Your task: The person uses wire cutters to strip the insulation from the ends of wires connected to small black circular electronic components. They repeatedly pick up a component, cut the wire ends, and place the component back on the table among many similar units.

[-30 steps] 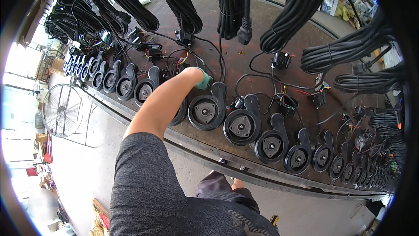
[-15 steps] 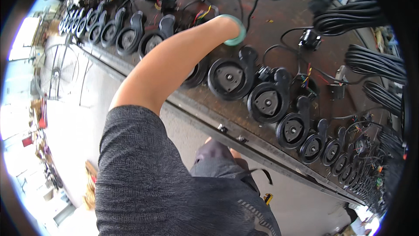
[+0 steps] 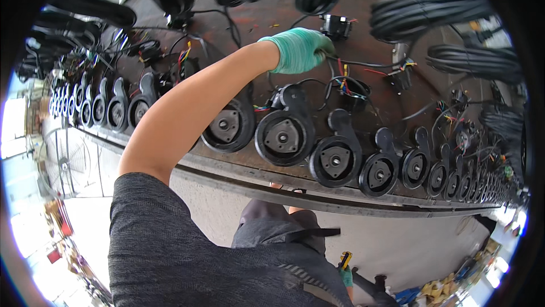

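My left arm stretches across the bench, its hand in a green knitted glove (image 3: 298, 51). The fingers are curled closed around a black cable (image 3: 363, 64) that runs off to the right; the fingertips are slightly blurred. Just beyond them sits a small black motor-like part (image 3: 336, 26). Coloured wires (image 3: 344, 80) stick out below the hand. Nearer the bench edge stand round black housings (image 3: 284, 137) with metal plates and short shafts. Low at my side, my right hand (image 3: 346, 276), also green-gloved, grips a yellow-and-black hand tool (image 3: 345, 259); its working end cannot be made out.
A long row of similar round housings (image 3: 335, 160) follows the metal edge (image 3: 272, 193) of the bench. Bundles of coiled black cable (image 3: 426, 9) lie along the far side. A large floor fan (image 3: 65, 159) stands at the left. Cardboard and bags (image 3: 440, 290) lie at lower right.
My view has turned and shifted along the bench, so the housings lie lower in it. The left hand, mostly hidden before, now shows at the cable. My right glove has come into sight.
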The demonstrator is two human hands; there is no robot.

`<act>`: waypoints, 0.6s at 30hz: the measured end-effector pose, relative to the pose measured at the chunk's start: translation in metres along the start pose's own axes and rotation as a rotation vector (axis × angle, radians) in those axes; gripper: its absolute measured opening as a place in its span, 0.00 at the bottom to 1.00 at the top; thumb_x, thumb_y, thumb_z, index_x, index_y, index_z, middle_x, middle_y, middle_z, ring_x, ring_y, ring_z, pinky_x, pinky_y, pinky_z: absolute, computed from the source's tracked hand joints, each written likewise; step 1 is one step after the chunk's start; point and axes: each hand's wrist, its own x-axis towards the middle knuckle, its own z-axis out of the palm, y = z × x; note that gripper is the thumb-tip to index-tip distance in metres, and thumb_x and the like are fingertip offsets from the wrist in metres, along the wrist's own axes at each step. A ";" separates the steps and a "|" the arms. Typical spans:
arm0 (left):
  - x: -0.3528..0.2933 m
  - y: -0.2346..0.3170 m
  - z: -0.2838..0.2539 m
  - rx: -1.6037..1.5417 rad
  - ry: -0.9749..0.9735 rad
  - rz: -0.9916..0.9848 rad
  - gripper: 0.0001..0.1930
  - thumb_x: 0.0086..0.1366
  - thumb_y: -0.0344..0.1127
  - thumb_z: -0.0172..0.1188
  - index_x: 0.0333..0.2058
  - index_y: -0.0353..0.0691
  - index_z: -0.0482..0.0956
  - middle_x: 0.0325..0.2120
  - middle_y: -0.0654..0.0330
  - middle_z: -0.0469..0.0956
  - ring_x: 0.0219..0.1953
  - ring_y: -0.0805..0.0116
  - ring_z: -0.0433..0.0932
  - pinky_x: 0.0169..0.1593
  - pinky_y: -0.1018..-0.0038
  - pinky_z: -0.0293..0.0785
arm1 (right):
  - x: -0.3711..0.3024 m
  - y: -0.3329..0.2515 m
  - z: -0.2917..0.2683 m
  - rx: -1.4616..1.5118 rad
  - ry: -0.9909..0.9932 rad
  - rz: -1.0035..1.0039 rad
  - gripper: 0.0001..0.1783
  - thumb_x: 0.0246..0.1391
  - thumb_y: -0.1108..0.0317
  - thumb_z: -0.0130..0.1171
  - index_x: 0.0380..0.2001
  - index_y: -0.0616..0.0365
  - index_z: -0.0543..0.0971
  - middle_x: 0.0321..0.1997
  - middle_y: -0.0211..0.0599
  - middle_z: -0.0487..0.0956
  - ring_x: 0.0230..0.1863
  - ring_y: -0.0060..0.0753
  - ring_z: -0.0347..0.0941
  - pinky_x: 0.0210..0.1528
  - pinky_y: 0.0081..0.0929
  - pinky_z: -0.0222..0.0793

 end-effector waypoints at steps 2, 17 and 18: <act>0.035 -0.009 0.010 0.044 0.089 -0.177 0.16 0.69 0.29 0.55 0.54 0.42 0.81 0.51 0.50 0.82 0.54 0.51 0.80 0.60 0.61 0.75 | 0.000 0.011 0.007 0.054 0.008 0.021 0.15 0.58 0.80 0.56 0.48 0.53 0.71 0.30 0.40 0.80 0.23 0.36 0.78 0.26 0.36 0.80; 0.184 -0.098 0.070 0.202 0.087 -0.228 0.23 0.67 0.53 0.61 0.52 0.44 0.84 0.54 0.47 0.82 0.57 0.46 0.80 0.59 0.60 0.75 | 0.081 0.254 -0.017 0.110 0.052 -0.185 0.15 0.55 0.76 0.61 0.45 0.56 0.73 0.30 0.37 0.80 0.26 0.32 0.78 0.28 0.32 0.76; 0.174 -0.107 0.072 0.147 0.130 -0.283 0.23 0.67 0.53 0.61 0.54 0.45 0.83 0.55 0.47 0.81 0.56 0.46 0.80 0.58 0.60 0.76 | 0.086 0.274 -0.035 0.071 0.063 -0.216 0.14 0.54 0.76 0.63 0.44 0.57 0.74 0.30 0.35 0.80 0.28 0.31 0.78 0.30 0.31 0.76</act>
